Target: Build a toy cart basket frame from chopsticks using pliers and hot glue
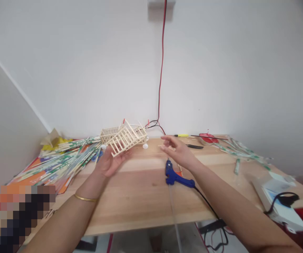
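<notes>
A pale wooden tabletop (pixel 140 196) is set against a white wall, seen from above its near edge. Toward the far edge, left of centre, a slatted stick frame (pixel 125 140) is held tilted above the surface by the left hand (pixel 116 162), which is turned palm up and loosely curled, its fingers beneath the frame. Close behind the frame, a stick-built model (pixel 106 134) with white wheels (pixel 145 146) can be seen; whether the two are joined cannot be told. The right hand (pixel 179 151) is raised over the far half, right of centre, half open — a gap is left between thumb and forefinger. A thin stick shows by those fingertips, but whether it is gripped cannot be told. Just below this hand lies a blue glue gun (pixel 179 177), from which a clear rod (pixel 176 219) is extended past the near edge. Paper-wrapped sticks (pixel 61 165) are heaped along the left edge, partly over an orange sheet (pixel 26 173). Near the far right corner, loose wrappers (pixel 246 153) are scattered — a white box (pixel 283 207) is placed by the right edge.
</notes>
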